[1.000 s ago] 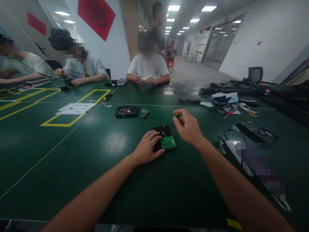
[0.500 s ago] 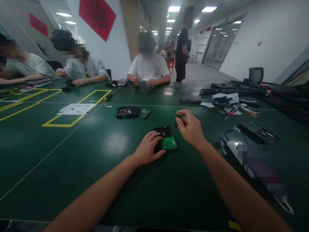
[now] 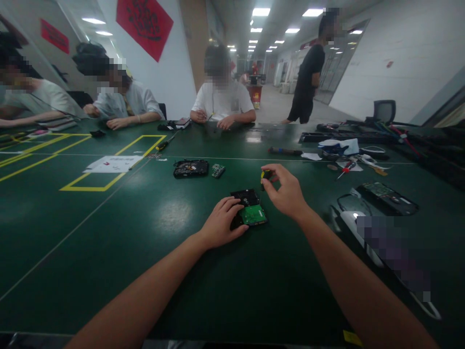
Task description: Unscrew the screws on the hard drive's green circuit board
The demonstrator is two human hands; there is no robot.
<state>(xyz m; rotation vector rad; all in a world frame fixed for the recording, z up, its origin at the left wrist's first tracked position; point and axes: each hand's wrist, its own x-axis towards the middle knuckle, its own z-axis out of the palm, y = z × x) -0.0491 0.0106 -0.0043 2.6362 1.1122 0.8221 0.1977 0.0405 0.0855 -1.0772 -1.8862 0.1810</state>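
On the dark green tabletop lies a hard drive (image 3: 253, 214) with a green circuit board on its upper face. My left hand (image 3: 222, 222) grips its left side, fingers over the top and thumb along the near edge, so that part is hidden. A short yellow-and-black screwdriver (image 3: 263, 179) is pinched upright between the thumb and fingers of my right hand (image 3: 286, 190), just right of the drive's far corner. The screwdriver's tip is too small to make out. Farther off lie an opened black drive case (image 3: 191, 168) and a small loose circuit board (image 3: 218, 170).
Right of my arm are another drive (image 3: 387, 198) and a white-rimmed object (image 3: 366, 242), partly blurred out. Behind them lie a red screwdriver (image 3: 347, 168), cloths and cables. A paper sheet (image 3: 112, 164) with small parts lies left. Several people sit across the table (image 3: 145, 291).
My right hand has shifted very slightly with the screwdriver, whose yellow handle shows turned. My left hand stays on the drive. A standing person in black has walked to the right.
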